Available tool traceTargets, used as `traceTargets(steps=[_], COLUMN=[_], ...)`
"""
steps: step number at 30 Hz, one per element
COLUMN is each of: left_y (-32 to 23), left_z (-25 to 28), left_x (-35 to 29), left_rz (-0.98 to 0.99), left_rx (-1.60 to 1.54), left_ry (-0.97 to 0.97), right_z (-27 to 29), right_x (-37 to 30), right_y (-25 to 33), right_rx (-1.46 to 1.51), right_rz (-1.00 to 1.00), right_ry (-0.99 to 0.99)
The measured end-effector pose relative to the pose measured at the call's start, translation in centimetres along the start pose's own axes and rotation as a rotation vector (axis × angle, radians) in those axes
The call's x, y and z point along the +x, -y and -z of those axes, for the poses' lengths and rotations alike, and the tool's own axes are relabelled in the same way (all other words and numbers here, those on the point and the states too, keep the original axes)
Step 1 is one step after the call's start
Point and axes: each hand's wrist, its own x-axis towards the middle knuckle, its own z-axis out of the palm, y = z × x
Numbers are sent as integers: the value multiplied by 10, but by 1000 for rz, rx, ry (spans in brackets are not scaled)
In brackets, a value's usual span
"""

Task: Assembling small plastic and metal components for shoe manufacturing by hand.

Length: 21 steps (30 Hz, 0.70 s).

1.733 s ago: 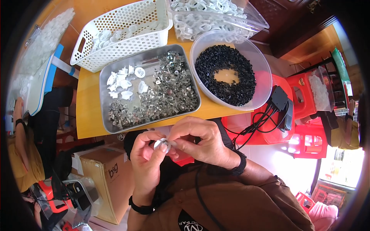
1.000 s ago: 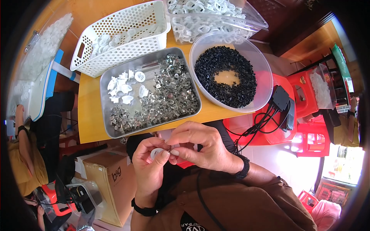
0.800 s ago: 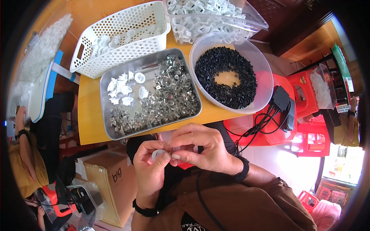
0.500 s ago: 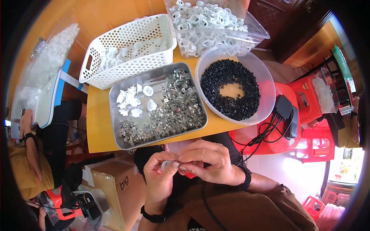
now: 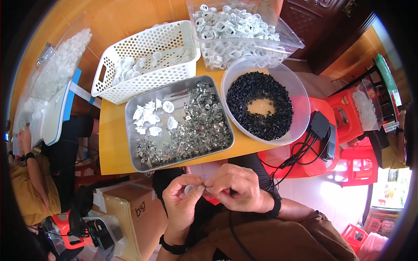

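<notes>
Just before the yellow tabletop [image 5: 112,145], the left hand [image 5: 182,208] pinches a small round white piece [image 5: 188,189]. Beside it, the right hand [image 5: 240,187] has fingertips pressed together; I cannot tell on what.

Short dark lettering [image 5: 140,209], tilted upward to the right, on side of brown cardboard box [image 5: 150,228]. White lettering on black patch [image 5: 219,255] of brown shirt [image 5: 278,235], cut off at lower edge, unreadable. Other markings too small to read.
</notes>
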Motion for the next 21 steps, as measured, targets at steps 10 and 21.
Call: traceTargets(steps=[10,21], left_y=[3,-2], left_z=[-6,-7], left_x=[1,-3], left_rz=[75,95], left_rx=[-43,-139], left_ry=[9,11], right_z=[0,4], right_x=[-2,0], right_y=[-2,2], right_rx=[-194,-295], right_rz=[88,195], right_ry=[-16,1])
